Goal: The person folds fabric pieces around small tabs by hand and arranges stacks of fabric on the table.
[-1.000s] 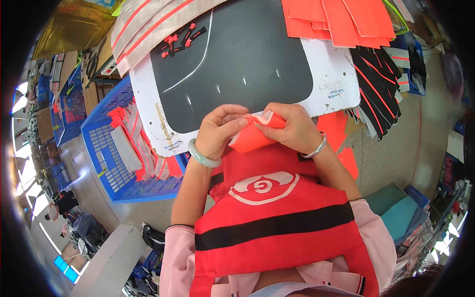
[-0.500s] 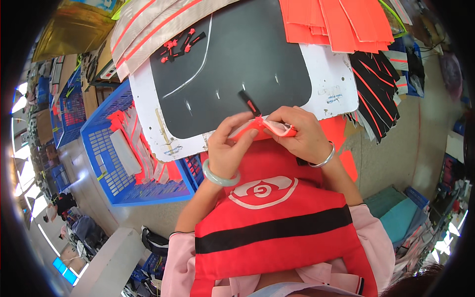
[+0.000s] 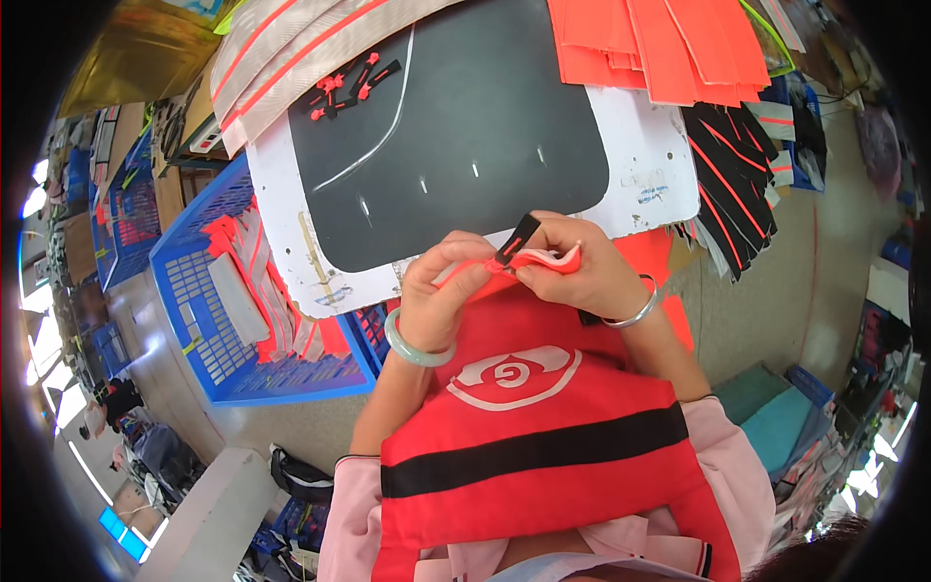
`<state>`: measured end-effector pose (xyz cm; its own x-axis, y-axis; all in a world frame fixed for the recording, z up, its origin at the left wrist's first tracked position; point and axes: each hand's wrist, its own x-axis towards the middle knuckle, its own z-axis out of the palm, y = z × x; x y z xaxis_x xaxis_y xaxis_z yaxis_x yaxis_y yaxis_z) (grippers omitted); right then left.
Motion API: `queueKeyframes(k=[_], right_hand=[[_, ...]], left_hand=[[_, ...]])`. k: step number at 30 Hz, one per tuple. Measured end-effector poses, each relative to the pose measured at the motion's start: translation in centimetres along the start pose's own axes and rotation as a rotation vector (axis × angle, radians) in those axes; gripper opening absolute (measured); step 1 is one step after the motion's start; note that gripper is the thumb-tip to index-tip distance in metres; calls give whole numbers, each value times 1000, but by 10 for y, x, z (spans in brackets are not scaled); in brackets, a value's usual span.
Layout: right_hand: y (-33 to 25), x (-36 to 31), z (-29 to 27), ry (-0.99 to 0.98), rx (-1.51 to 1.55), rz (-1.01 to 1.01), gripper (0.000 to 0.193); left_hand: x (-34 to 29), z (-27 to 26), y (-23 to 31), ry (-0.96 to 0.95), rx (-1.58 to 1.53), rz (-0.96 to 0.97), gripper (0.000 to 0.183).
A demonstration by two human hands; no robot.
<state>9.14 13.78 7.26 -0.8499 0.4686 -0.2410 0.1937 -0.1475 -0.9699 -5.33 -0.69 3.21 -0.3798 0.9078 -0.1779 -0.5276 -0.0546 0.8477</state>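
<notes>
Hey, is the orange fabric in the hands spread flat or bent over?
Bent over: the orange fabric, pinched between the left hand and right hand, curls near the right, showing its pale side.

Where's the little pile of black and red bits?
In the head view, the pile is at the upper left, on the dark mat, close to the pale striped cloth.

Here's matt, soft-looking cloth in the bright orange folded piece (image 3: 560, 260) — and there, a glossy silver metal bangle (image 3: 644, 310), a smooth, polished pale-green round bangle (image 3: 417, 357)! Black-banded red cloth apron (image 3: 543, 497), matt; blue slotted plastic basket (image 3: 281, 390); smooth dark-grey panel (image 3: 485, 116) — scuffed white counter (image 3: 640, 145) around it.
</notes>
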Motion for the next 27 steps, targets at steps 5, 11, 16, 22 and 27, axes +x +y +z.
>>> queueKeyframes(k=[5,11,16,22,27], right_hand=[[9,2,0,-3,-168,-180,9],[18,-4,-2,-10,-189,-176,7],[18,0,-7,-34,-190,-104,8],[14,-5,-5,-45,-124,-163,17],[1,-13,-6,-25,-224,-156,17]], left_hand=[[8,-2,-3,-66,-60,18,17],[8,-7,-4,-167,224,126,16],[10,-11,-11,-203,136,118,17],[17,-13,-24,-256,-185,69,16],[20,-15,-18,-345,-53,87,17]])
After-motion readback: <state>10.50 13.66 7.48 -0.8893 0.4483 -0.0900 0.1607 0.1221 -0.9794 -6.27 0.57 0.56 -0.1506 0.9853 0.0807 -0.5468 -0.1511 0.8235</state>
